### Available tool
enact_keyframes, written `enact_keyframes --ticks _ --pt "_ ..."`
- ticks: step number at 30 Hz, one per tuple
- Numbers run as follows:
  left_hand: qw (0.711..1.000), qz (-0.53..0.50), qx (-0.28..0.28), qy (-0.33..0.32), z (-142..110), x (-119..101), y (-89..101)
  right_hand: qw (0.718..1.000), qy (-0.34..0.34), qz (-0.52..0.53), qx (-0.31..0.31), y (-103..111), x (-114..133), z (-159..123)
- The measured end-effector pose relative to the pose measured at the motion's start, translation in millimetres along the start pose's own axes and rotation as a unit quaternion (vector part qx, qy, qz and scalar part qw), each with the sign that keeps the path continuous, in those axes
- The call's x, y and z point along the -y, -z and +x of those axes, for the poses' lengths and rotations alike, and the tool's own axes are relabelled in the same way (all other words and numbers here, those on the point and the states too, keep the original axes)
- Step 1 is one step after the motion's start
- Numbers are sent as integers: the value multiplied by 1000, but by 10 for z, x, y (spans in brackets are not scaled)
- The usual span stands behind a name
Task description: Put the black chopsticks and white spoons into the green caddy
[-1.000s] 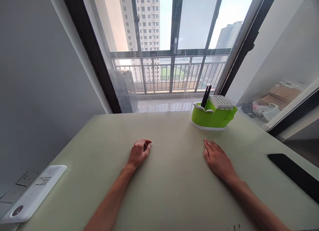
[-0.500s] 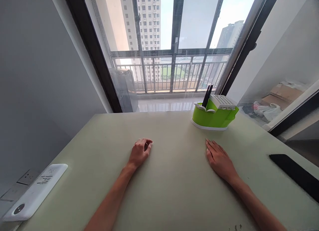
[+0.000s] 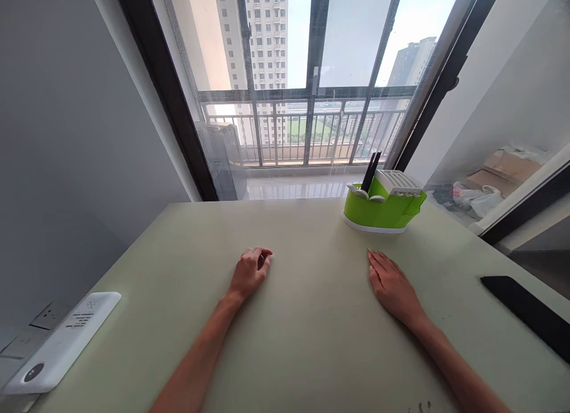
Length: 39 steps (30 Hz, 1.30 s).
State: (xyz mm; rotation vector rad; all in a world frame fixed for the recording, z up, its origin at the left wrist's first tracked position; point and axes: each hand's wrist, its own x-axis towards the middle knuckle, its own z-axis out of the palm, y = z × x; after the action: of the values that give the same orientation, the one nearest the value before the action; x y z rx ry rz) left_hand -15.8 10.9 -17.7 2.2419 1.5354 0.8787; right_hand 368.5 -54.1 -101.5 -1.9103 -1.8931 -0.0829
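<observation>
Across a pale table [image 3: 303, 341], near side cut off, a green caddy [image 3: 378, 216], white at top and base, stands far right; nearby, a person's right hand [image 3: 394, 288] lies flat, released; the left hand [image 3: 249, 271] curls loosely, palm hidden. Black sticks [image 3: 367, 181] show only upper ends.

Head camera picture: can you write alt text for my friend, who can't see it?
A person's left hand rests loosely curled and right hand flat on a pale table before a window. Beyond the right hand stands a green holder with black sticks; a long white object lies far left, a flat black object far right.
</observation>
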Motion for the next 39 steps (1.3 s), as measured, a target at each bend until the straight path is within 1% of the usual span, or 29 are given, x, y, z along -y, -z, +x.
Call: enact_keyframes --ticks 11,25,33,39 --pt "1000 2 5 6 0 8 -9 1000 -1 2 10 -3 -18 7" --pt "1000 -2 8 7 -2 -3 -2 1000 -2 3 7 21 11 4" --pt "1000 0 8 4 2 2 -8 1000 6 21 -3 1 -19 9" --pt "1000 1 8 2 6 14 -16 998 -5 56 5 27 -52 60"
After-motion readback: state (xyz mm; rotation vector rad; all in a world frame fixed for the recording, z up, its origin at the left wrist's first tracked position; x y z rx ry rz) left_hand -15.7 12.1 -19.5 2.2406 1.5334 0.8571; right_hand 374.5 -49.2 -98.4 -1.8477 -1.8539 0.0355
